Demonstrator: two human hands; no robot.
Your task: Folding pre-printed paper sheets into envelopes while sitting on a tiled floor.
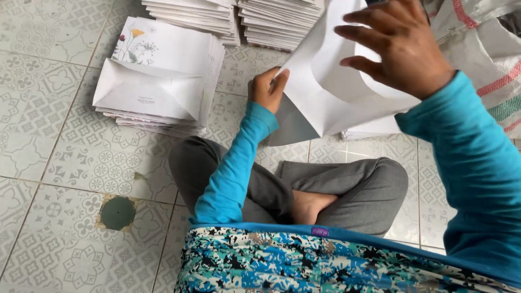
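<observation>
White paper lies all around the seated person on a patterned grey tile floor (70,163). To the left, just beside the bent knee, sits a low stack of envelopes (157,76), the top one lying flap side up with a small flower print at its far corner. Beyond it, along the top edge of the view, two taller stacks of flat sheets (239,19) stand side by side. A woven sack with red and green stripes (496,70) fills the far right corner, and another thin pile of paper (369,130) lies under the raised sheet. A round green drain cover (117,212) is set into the floor near the left knee.

Held up over the crossed legs is a large white paper envelope (325,92), part folded, its long axis running from lower left up toward the top right, its lower corner pointing down at the legs. Its surface is plain, smooth and creased, with a grey shadowed underside.

The left hand (267,89) pinches the envelope's lower left edge between thumb and fingers. The right hand (399,46) rests on the upper part with fingers spread, pressing rather than closed around it.
</observation>
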